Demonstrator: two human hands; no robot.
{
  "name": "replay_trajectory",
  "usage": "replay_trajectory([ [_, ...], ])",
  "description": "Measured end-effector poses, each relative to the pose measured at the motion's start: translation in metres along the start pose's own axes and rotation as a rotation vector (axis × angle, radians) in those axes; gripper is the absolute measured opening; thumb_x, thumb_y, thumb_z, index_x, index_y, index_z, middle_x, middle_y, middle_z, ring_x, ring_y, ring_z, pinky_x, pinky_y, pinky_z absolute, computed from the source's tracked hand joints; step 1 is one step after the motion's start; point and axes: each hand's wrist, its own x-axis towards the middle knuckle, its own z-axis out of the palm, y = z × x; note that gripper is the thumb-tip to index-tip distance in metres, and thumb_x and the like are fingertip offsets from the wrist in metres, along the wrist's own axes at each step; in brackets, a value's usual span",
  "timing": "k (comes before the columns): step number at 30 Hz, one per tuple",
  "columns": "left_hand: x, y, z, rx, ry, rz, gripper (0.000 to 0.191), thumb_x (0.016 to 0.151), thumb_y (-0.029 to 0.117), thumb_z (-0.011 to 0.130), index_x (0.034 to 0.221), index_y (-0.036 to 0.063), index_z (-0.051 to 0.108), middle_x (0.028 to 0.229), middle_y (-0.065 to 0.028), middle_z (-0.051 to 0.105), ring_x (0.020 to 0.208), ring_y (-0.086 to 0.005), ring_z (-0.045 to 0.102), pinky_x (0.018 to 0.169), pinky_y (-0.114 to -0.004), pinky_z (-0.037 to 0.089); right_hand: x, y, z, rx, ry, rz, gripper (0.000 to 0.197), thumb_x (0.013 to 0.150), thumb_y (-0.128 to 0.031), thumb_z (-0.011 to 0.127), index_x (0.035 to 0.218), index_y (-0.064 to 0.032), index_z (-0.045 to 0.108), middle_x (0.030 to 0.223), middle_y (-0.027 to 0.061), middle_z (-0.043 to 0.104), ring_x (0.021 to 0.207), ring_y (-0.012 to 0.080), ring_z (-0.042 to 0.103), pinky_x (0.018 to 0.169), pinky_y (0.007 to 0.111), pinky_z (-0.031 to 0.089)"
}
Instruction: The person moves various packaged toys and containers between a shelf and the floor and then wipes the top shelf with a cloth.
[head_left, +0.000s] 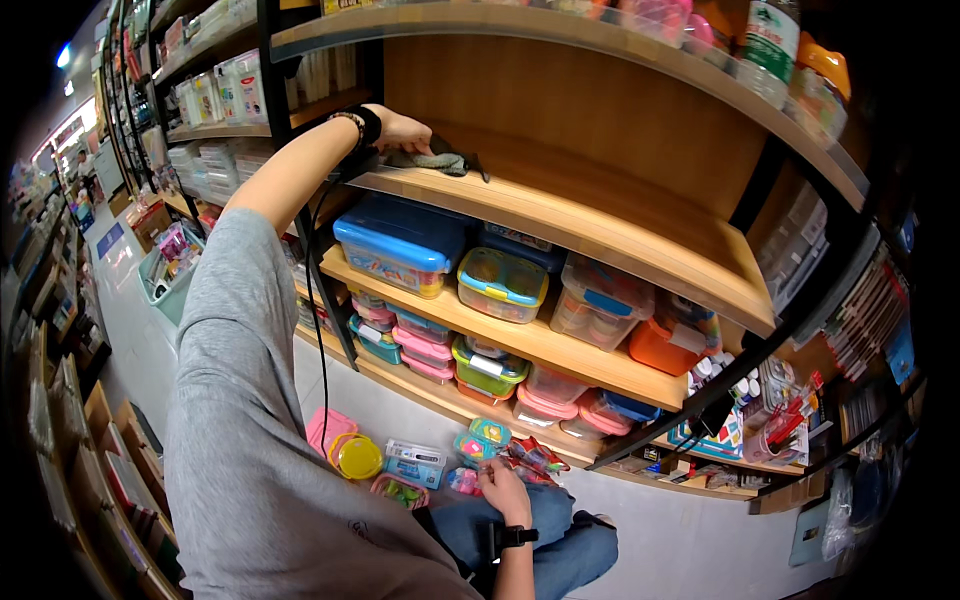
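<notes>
My left hand (403, 132) is at the left end of a wooden shelf board (570, 217), pressing a dark grey cloth (442, 162) onto its surface. The cloth lies bunched under the fingers near the front edge. Lower down, my right hand (505, 491) is by my bent knee, its fingers loosely curled. Beside its fingertips are red shiny packets (534, 456) and a small pink-and-blue pack (465, 481) on the floor. Whether those fingers hold anything is unclear. Small teal boxes (477, 444) sit just beyond.
Below the wiped board, a blue-lidded plastic box (401, 244), a yellow-rimmed box (502, 283) and an orange box (671, 341) fill a shelf. A black cable (321, 337) hangs beside the rack post. A yellow round container (358, 457) stands on the floor. Overhead is a plastic bottle (770, 49).
</notes>
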Motion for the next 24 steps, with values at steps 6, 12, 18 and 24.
replay_trajectory([
  [6,0.005,0.046,-0.013,0.262,0.35,0.013,0.047,0.088,0.041,0.04,0.124,0.0131,0.048,0.122,-0.0099,0.053,0.109,-0.0243,0.049,0.086,-0.04,0.041,0.025,0.005,-0.002,0.01,-0.026,0.093,0.024,0.081,-0.025,0.052,0.097,-0.0074,0.059,0.083,0.0165,0.063,0.08,0.0321,0.061,0.071,0.039,0.047],
  [12,0.077,0.028,-0.036,0.03,0.534,0.199,0.056,0.088,0.048,0.039,0.133,0.0155,0.037,0.121,-0.0068,0.054,0.111,-0.0185,0.048,0.091,-0.036,0.039,0.038,0.01,0.006,0.011,-0.067,0.135,0.023,0.081,-0.023,0.053,0.099,-0.0082,0.057,0.084,0.0132,0.064,0.076,0.0297,0.062,0.067,0.038,0.048],
  [18,0.117,0.012,-0.058,0.119,0.543,0.162,0.055,0.087,0.048,0.039,0.132,0.0164,0.038,0.117,-0.0064,0.055,0.105,-0.0184,0.05,0.09,-0.035,0.039,0.047,0.01,0.012,0.032,-0.064,0.147,0.025,0.08,-0.024,0.054,0.099,-0.008,0.056,0.081,0.012,0.063,0.077,0.0277,0.062,0.065,0.037,0.048],
  [24,0.125,0.013,-0.057,0.232,0.597,0.12,0.054,0.087,0.048,0.039,0.131,0.0173,0.039,0.113,-0.006,0.057,0.1,-0.0184,0.051,0.088,-0.034,0.039,0.056,0.012,0.02,0.066,-0.074,0.151,0.024,0.079,-0.026,0.053,0.096,-0.0101,0.056,0.085,0.0115,0.064,0.081,0.0299,0.061,0.067,0.041,0.048],
])
